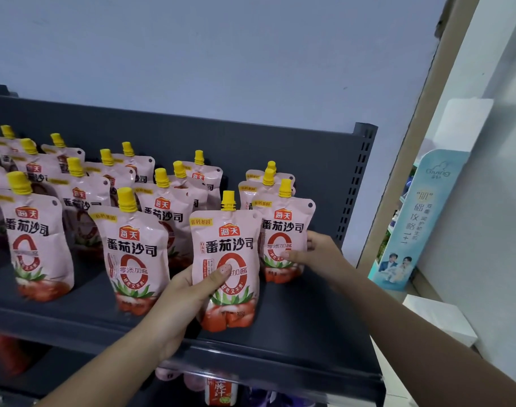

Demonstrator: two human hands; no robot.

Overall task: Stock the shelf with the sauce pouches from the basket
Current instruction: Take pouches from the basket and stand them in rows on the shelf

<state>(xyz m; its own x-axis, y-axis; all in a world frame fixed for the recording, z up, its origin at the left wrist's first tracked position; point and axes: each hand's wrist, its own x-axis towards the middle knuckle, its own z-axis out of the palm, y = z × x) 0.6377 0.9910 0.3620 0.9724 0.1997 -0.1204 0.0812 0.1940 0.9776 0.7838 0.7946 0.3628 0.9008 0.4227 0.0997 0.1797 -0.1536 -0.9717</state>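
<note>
- My left grip (189, 298) wraps the lower waist of a tomato sauce pouch (226, 248), thumb across its front. The pouch is upright with its spout up, its base at the shelf (315, 321) near the front lip.
- My right grip (318, 251) pinches a second pouch (283, 227) by its side, up-right of the left grip and farther back.
- There is bare deck right of both grips, up to the perforated upright (358, 183). The neighbouring pouch (133, 254) stands just left.
- The basket is not in view.

A shop is indicated: identical tomato sauce pouches (36, 239) are ranked on metal shelving (295, 318) behind the left grip (180, 301), an advertising board (412, 224) rightward.
</note>
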